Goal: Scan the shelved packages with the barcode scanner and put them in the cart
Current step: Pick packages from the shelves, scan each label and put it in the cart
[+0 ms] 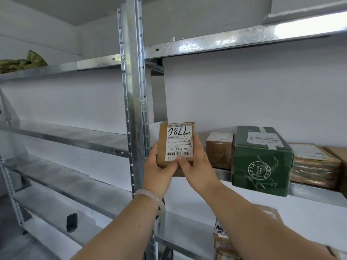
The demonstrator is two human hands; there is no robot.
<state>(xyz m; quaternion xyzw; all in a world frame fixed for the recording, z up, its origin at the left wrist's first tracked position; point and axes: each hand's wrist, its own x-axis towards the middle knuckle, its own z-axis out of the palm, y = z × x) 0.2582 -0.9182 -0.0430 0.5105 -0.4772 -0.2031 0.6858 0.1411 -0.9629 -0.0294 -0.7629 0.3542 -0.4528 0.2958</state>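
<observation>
A small brown cardboard package (pixel 161 145) with a white shipping label marked "7786" is held up in front of the middle shelf, label facing me and upside down. My left hand (pixel 159 171) grips its lower left edge, with a pale bangle on the wrist. My right hand (pixel 195 166) grips its right side, thumb pressed on the label's bottom barcode. A dark handheld device, possibly the barcode scanner (pixel 71 222), lies on a lower shelf at the left. No cart is in view.
On the right shelf (pixel 309 190) stand a brown box (pixel 219 149), a green box (pixel 261 166) and a taped flat package (pixel 315 166). More parcels (pixel 223 239) sit on the shelf below. A steel upright (pixel 135 91) divides the bays. Camouflage cloth (pixel 20 62) lies at upper left.
</observation>
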